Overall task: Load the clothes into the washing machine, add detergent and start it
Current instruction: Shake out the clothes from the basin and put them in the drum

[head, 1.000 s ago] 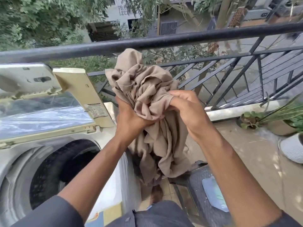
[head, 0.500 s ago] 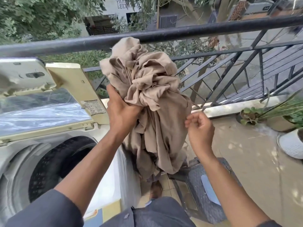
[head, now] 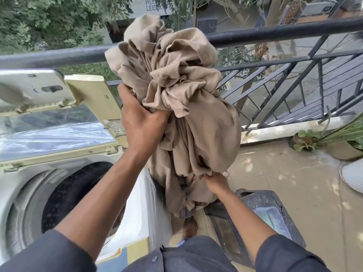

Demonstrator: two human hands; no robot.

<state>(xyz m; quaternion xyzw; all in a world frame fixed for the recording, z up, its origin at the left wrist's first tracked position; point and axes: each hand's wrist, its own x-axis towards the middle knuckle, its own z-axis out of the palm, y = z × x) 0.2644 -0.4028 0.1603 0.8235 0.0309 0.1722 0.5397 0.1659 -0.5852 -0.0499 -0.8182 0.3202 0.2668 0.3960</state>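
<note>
A crumpled bundle of beige cloth [head: 186,99] hangs in the air to the right of the washing machine. My left hand [head: 141,122] grips its left side near the top. Lower down, my right hand [head: 215,182] pinches the hanging bottom part of the cloth. The top-loading washing machine [head: 23,193] stands at the left with its folding lid [head: 49,124] raised, and the dark drum opening [head: 78,195] shows below my left forearm. No detergent is in view.
A black balcony railing [head: 275,33] runs across behind the cloth. A dark plastic stool [head: 263,209] stands under my right arm. Potted plants [head: 334,138] and a white ribbed pot [head: 353,175] sit at the right on the tiled floor.
My right hand let go of the upper cloth, dropped down and took hold of the lower hanging part. My left hand lifted the bundle higher.
</note>
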